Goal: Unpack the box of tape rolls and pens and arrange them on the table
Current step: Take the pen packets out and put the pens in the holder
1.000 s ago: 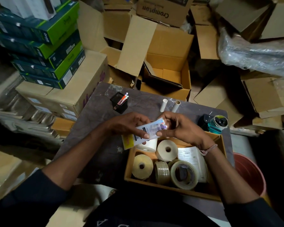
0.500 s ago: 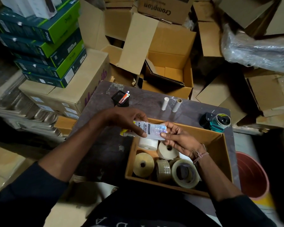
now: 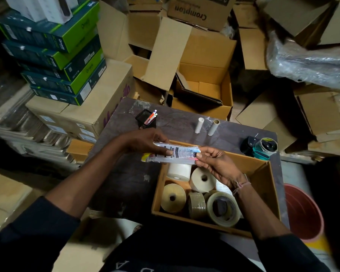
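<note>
— How many rolls do you count in the box [image 3: 260, 174]?
— Five rolls [image 3: 203, 179], standing or tilted. Two tubes [image 3: 199, 125] stand on the table [image 3: 126, 179].
— And your hands?
— Your left hand [image 3: 145, 142] and right hand [image 3: 214, 161] each pinch an end of one clear, printed pen pack [image 3: 175, 153], level above the box's far-left corner.

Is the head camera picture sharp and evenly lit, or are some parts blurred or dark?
Head view: dim and uneven; the open box and tape rolls are lit, the frame corners dark. The pen packet shows glare, its print unreadable. Straight box edges bend near the borders.
</note>
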{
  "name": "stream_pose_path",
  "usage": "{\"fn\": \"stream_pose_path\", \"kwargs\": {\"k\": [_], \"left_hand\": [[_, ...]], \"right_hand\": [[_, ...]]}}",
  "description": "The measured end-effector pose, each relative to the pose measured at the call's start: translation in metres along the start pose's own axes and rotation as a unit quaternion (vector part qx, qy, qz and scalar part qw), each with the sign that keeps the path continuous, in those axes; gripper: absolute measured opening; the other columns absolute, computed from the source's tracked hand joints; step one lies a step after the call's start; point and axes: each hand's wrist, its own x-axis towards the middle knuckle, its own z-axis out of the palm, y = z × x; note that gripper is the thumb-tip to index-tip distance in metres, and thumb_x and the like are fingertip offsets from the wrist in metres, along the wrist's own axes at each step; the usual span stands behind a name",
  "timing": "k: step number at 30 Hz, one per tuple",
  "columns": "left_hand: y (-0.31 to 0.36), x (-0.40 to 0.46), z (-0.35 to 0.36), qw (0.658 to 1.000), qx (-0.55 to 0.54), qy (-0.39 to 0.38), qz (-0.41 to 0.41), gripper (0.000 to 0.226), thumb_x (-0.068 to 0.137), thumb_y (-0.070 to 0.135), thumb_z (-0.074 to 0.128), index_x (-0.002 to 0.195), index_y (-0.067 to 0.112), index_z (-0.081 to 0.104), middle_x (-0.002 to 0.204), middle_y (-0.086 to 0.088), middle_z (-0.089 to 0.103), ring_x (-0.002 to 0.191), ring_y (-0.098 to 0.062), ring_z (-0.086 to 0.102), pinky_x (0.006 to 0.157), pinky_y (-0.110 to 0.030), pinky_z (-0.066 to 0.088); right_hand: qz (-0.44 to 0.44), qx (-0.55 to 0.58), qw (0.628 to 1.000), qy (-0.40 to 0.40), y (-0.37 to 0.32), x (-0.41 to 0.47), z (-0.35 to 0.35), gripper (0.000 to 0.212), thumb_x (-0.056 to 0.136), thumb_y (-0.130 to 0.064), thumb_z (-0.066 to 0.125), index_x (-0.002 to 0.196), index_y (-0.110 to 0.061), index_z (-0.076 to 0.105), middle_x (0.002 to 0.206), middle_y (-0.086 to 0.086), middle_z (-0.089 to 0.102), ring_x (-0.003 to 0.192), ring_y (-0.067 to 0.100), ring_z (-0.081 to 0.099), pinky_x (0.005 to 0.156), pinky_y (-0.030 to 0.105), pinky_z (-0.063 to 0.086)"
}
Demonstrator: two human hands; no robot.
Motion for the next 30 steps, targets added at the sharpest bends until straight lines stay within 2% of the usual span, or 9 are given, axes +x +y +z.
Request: {"fn": "stream_pose_path", "kwargs": {"k": [6, 11, 15, 17, 20, 22, 25, 28, 30], "left_hand": [[-0.017, -0.013, -0.008, 0.999, -0.028, 0.034, -0.032, 0.026, 0.084, 0.046, 0.072, 0.101, 0.026, 0.077, 0.101, 0.009, 0.075, 0.093, -0.011, 0.067, 0.072, -0.019, 0.05], [-0.029, -0.016, -0.004, 0.998, -0.038, 0.039, -0.028, 0.017, 0.089, 0.032, 0.075, 0.1, 0.019, 0.077, 0.096, 0.004, 0.075, 0.083, -0.007, 0.066, 0.065, -0.016, 0.047], [-0.04, -0.022, -0.004, 0.997, -0.04, 0.067, -0.026, 0.021, 0.088, 0.041, 0.076, 0.097, 0.022, 0.078, 0.097, -0.001, 0.075, 0.09, -0.023, 0.067, 0.071, -0.03, 0.048], [-0.048, -0.029, -0.006, 0.994, -0.064, 0.084, -0.036, 0.026, 0.088, 0.041, 0.075, 0.101, 0.018, 0.078, 0.101, -0.007, 0.075, 0.095, -0.031, 0.066, 0.075, -0.036, 0.047], [-0.066, -0.042, -0.009, 0.986, -0.105, 0.117, -0.063, 0.032, 0.085, 0.046, 0.076, 0.104, 0.02, 0.077, 0.104, -0.002, 0.076, 0.098, -0.025, 0.068, 0.082, -0.039, 0.051], [-0.08, -0.051, -0.011, 0.975, -0.14, 0.148, -0.087, 0.034, 0.085, 0.043, 0.077, 0.109, 0.019, 0.076, 0.107, 0.0, 0.076, 0.1, -0.018, 0.07, 0.08, -0.033, 0.054], [-0.1, -0.062, -0.01, 0.941, -0.249, 0.2, -0.112, 0.036, 0.084, 0.028, 0.079, 0.115, 0.009, 0.072, 0.106, -0.007, 0.078, 0.093, -0.019, 0.074, 0.074, -0.029, 0.057], [-0.112, -0.073, -0.004, 0.906, -0.297, 0.269, -0.133, 0.017, 0.086, 0.012, 0.077, 0.102, 0.008, 0.073, 0.087, -0.006, 0.079, 0.072, -0.012, 0.074, 0.061, -0.023, 0.057], [-0.123, -0.078, 0.0, 0.893, -0.297, 0.304, -0.15, 0.009, 0.087, 0.006, 0.075, 0.094, 0.009, 0.074, 0.08, -0.002, 0.079, 0.067, -0.01, 0.072, 0.059, -0.024, 0.055]], "right_hand": [[0.001, -0.005, 1.0, 0.004, -0.003, 0.002, -0.008, 0.042, 0.077, -0.003, 0.073, 0.117, 0.008, 0.064, 0.11, 0.025, 0.072, 0.088, 0.024, 0.076, 0.078, 0.024, 0.062], [-0.012, -0.038, 0.999, 0.016, -0.004, 0.009, 0.005, 0.043, 0.078, -0.005, 0.073, 0.116, 0.012, 0.062, 0.106, 0.026, 0.072, 0.082, 0.02, 0.076, 0.071, 0.021, 0.062], [-0.033, -0.116, 0.992, 0.038, -0.005, 0.019, 0.014, 0.038, 0.079, -0.008, 0.076, 0.111, 0.009, 0.068, 0.107, 0.027, 0.073, 0.084, 0.022, 0.075, 0.081, 0.026, 0.062], [-0.049, -0.149, 0.987, 0.044, -0.014, 0.022, 0.017, 0.035, 0.082, -0.003, 0.073, 0.113, 0.011, 0.067, 0.105, 0.027, 0.073, 0.085, 0.023, 0.075, 0.078, 0.025, 0.062], [-0.076, -0.226, 0.97, 0.055, -0.038, 0.024, 0.026, 0.028, 0.087, 0.003, 0.069, 0.114, 0.009, 0.069, 0.103, 0.021, 0.075, 0.09, 0.024, 0.075, 0.076, 0.021, 0.062], [-0.083, -0.273, 0.955, 0.08, -0.054, 0.029, 0.032, 0.026, 0.087, 0.001, 0.069, 0.112, 0.006, 0.07, 0.099, 0.018, 0.077, 0.09, 0.023, 0.074, 0.073, 0.02, 0.061], [-0.134, -0.353, 0.916, 0.134, -0.07, 0.044, 0.044, 0.024, 0.087, -0.004, 0.071, 0.109, 0.005, 0.072, 0.097, 0.015, 0.076, 0.085, 0.017, 0.074, 0.071, 0.021, 0.062], [-0.201, -0.452, 0.848, 0.192, -0.075, 0.073, 0.059, 0.019, 0.086, -0.012, 0.075, 0.104, -0.006, 0.077, 0.092, 0.005, 0.077, 0.08, 0.012, 0.073, 0.071, 0.028, 0.063], [-0.237, -0.5, 0.808, 0.204, -0.073, 0.103, 0.071, 0.015, 0.086, -0.017, 0.077, 0.099, -0.013, 0.078, 0.09, -0.001, 0.076, 0.08, 0.011, 0.073, 0.072, 0.035, 0.063]]}}
